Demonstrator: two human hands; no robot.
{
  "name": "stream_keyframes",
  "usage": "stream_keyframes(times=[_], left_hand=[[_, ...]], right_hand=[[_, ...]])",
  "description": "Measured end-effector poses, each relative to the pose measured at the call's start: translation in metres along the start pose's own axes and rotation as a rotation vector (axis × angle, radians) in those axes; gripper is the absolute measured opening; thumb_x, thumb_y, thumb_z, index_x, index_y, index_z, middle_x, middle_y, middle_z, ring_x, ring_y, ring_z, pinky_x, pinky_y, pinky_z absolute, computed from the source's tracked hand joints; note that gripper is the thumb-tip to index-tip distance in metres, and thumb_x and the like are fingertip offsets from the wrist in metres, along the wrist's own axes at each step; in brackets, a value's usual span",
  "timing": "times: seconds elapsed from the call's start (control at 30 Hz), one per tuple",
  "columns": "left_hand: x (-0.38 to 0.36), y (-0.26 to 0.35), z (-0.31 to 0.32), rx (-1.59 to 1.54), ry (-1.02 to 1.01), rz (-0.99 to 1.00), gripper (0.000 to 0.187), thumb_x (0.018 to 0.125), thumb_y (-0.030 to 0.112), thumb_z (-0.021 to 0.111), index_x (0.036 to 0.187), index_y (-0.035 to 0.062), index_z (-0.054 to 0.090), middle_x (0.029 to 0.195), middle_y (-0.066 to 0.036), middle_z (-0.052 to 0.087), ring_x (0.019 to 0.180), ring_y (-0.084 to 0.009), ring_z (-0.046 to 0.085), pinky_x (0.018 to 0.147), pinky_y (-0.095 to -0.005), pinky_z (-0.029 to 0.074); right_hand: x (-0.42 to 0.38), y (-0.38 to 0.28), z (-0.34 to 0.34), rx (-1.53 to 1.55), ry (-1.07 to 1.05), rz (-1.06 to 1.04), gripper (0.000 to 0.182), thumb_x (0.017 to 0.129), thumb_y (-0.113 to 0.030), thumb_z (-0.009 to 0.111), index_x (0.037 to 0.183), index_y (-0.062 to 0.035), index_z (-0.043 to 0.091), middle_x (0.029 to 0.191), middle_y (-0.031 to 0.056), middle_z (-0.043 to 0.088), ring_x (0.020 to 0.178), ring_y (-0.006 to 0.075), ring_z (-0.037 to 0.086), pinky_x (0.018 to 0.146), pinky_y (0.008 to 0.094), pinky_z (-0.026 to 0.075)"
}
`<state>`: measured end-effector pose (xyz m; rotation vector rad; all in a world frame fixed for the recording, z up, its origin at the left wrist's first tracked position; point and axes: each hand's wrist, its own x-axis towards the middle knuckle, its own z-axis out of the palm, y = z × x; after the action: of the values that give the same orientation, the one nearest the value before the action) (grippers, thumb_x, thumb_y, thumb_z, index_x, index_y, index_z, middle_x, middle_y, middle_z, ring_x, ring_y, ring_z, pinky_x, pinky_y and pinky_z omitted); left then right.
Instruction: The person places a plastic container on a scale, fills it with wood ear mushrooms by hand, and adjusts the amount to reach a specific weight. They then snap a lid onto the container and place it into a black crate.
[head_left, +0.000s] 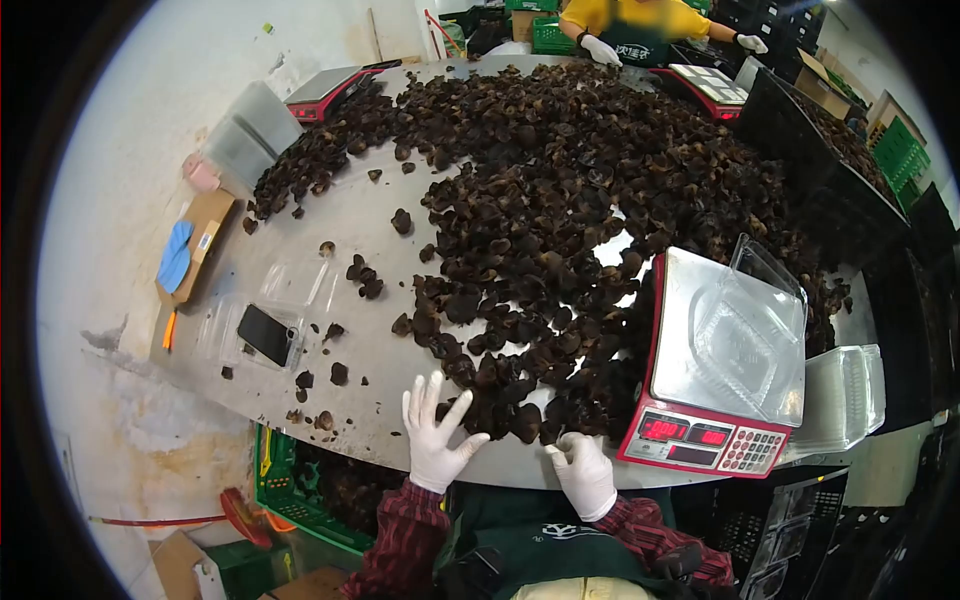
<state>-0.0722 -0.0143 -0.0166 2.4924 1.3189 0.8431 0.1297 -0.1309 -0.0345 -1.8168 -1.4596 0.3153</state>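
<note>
Dark brown, curled wood ear mushrooms (pixel 530 190) lie heaped across the metal table (pixel 370 240). My left hand (pixel 438 440), in a white glove, is at the table's near edge beside the pile, its fingers spread with nothing in them. To its right, my gloved right hand (pixel 584 478) is curled closed at the near edge of the heap. Whatever it may hold is hidden by the fingers. Just right of that hand stands a red scale (pixel 665 360) with a lit display, and a clear plastic tray (pixel 745 330) rests on its metal plate.
Stacked clear trays (pixel 842 395) stand right of the scale. A phone (pixel 265 334) lies on clear plastic at the left. Below the left edge is a green crate (pixel 275 480). Across the table, a gloved co-worker (pixel 630 30) stands by another scale (pixel 705 88). Black crates (pixel 820 140) line the right.
</note>
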Motion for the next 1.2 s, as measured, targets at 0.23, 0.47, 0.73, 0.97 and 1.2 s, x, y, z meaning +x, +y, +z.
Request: stream_keyframes(times=[0.23,0.47,0.73,0.97,1.2], left_hand=[[0.03,0.029,0.034,0.016,-0.152,0.124,0.06,0.072,0.054,0.068,0.124,0.0262,0.059,0.138,-0.013,0.044,0.124,-0.036,0.04,0.101,-0.0527,0.028],[0.024,0.058,0.056,-0.367,0.137,-0.15,0.025,0.073,0.011,0.073,0.098,0.0089,0.069,0.106,-0.011,0.06,0.091,-0.0253,0.059,0.079,-0.0338,0.05],[0.078,0.118,0.027,-0.828,0.259,-0.102,0.024,0.073,-0.005,0.067,0.096,0.0012,0.067,0.098,-0.011,0.061,0.09,-0.0216,0.061,0.08,-0.0291,0.049],[0.172,0.253,0.03,-1.133,0.105,0.352,0.023,0.077,0.007,0.07,0.1,0.0043,0.067,0.101,-0.012,0.061,0.087,-0.024,0.063,0.076,-0.0313,0.051],[0.193,0.297,0.111,-0.592,-0.449,0.404,0.036,0.084,0.034,0.061,0.113,0.0124,0.062,0.114,-0.015,0.055,0.112,-0.0333,0.049,0.093,-0.0447,0.043]], right_hand=[[0.021,-0.017,0.0,-0.261,-0.218,0.088,0.083,0.063,-0.038,0.081,0.126,-0.0003,0.041,0.081,0.0128,0.058,0.073,0.0272,0.061,0.061,0.0356,0.05],[0.046,-0.014,0.034,0.183,-0.288,0.198,0.037,0.081,-0.017,0.063,0.109,0.0008,0.047,0.082,0.0221,0.062,0.078,0.0403,0.062,0.064,0.0448,0.05],[0.074,-0.046,-0.03,0.263,0.019,0.141,0.02,0.081,-0.006,0.06,0.098,-0.0019,0.049,0.084,0.0232,0.06,0.078,0.0441,0.06,0.064,0.0466,0.048],[0.104,-0.011,-0.174,-0.094,0.565,0.059,0.022,0.09,-0.01,0.057,0.109,-0.0003,0.052,0.091,0.02,0.064,0.082,0.0334,0.066,0.067,0.0394,0.051],[0.097,0.081,-0.245,-0.76,0.233,0.197,0.025,0.073,-0.024,0.069,0.082,-0.0043,0.056,0.073,0.0182,0.064,0.068,0.0354,0.064,0.06,0.0419,0.051]])
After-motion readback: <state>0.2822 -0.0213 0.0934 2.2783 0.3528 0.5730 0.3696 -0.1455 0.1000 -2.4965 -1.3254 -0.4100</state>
